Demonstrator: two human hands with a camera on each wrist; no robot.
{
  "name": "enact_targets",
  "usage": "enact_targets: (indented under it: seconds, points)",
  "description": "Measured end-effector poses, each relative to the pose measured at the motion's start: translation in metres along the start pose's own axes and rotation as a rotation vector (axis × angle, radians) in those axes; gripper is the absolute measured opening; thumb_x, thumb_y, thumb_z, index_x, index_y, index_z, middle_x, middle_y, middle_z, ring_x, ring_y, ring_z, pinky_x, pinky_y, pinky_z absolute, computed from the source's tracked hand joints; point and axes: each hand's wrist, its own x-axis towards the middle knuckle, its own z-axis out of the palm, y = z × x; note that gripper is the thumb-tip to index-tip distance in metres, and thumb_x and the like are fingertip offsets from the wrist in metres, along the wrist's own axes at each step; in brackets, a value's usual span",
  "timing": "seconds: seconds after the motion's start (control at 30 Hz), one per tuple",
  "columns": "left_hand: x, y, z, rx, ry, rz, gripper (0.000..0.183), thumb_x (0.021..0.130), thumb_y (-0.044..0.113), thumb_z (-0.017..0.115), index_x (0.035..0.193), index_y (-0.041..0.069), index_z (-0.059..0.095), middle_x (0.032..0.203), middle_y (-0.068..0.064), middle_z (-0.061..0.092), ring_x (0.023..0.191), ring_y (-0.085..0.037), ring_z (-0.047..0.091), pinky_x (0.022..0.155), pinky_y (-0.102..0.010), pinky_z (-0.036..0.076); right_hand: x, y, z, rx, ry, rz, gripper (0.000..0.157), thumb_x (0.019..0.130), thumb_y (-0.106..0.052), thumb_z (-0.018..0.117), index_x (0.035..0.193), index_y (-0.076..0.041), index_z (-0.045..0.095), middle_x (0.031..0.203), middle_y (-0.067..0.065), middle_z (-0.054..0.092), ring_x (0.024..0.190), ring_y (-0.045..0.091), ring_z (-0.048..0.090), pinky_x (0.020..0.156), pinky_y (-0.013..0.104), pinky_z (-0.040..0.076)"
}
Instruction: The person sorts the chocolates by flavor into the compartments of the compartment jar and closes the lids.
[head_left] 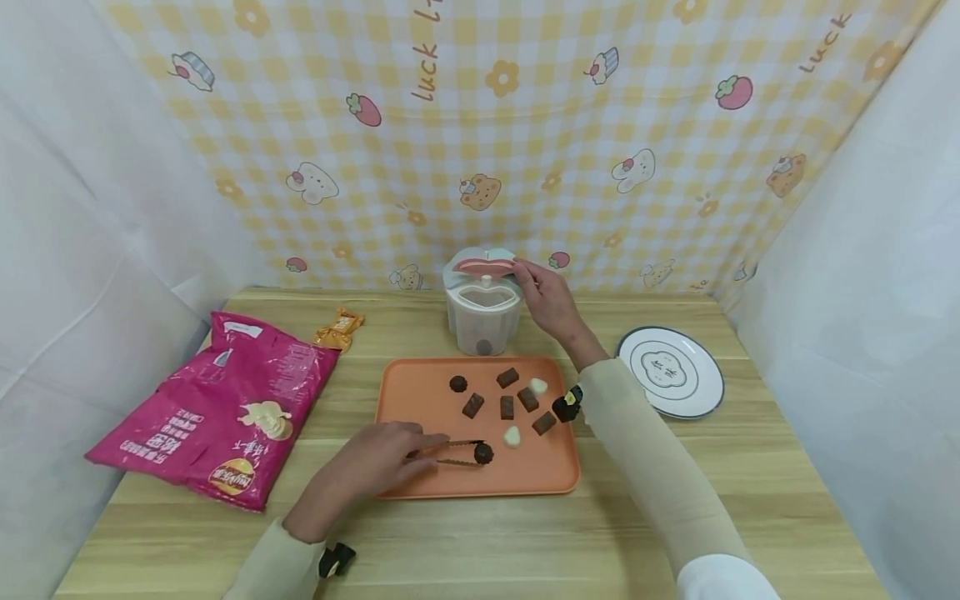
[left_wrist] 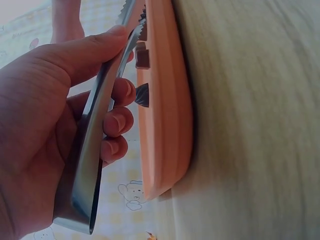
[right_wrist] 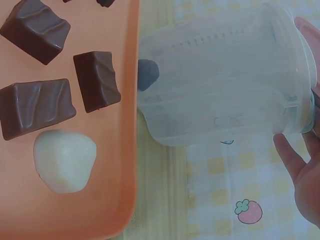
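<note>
The left hand [head_left: 375, 462] grasps the tongs [head_left: 450, 452], pointing right around a round chocolate [head_left: 483, 453], while the released right hand [head_left: 547, 296] touches the far jar [head_left: 482, 304].

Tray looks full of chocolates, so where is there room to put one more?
The tray's left end and front right corner are bare. Its middle is crowded with chocolates. The table is bare in front of the tray, and between tray and plate.
</note>
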Motion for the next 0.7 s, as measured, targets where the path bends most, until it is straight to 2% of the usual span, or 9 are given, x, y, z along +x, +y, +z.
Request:
enact_targets:
  seconds: [0.23, 0.7]
  points:
    - [0.0011, -0.0018, 0.0052, 0.025, 0.004, 0.013, 0.037, 0.099, 0.036, 0.071, 0.132, 0.02, 0.073, 0.079, 0.015, 0.054, 0.061, -0.004, 0.042, 0.054, -0.026, 0.039, -0.0004, 0.0004, 0.0003, -0.001, 0.002, 0.011, 0.04, 0.112, -0.03, 0.045, 0.136, -0.006, 0.067, 0.144, 0.012, 0.058, 0.137, 0.025, 0.05, 0.112, 0.041, 0.04]
    - [0.0029, -0.0024, 0.0065, 0.032, 0.003, 0.004, 0.033, 0.1, 0.034, 0.069, 0.132, 0.023, 0.074, 0.077, 0.015, 0.054, 0.062, -0.004, 0.045, 0.056, -0.027, 0.041, 0.0005, 0.0016, 0.0003, -0.004, 0.006, -0.001, 0.041, 0.112, -0.028, 0.046, 0.14, -0.003, 0.063, 0.144, 0.013, 0.058, 0.137, 0.026, 0.05, 0.112, 0.04, 0.039]
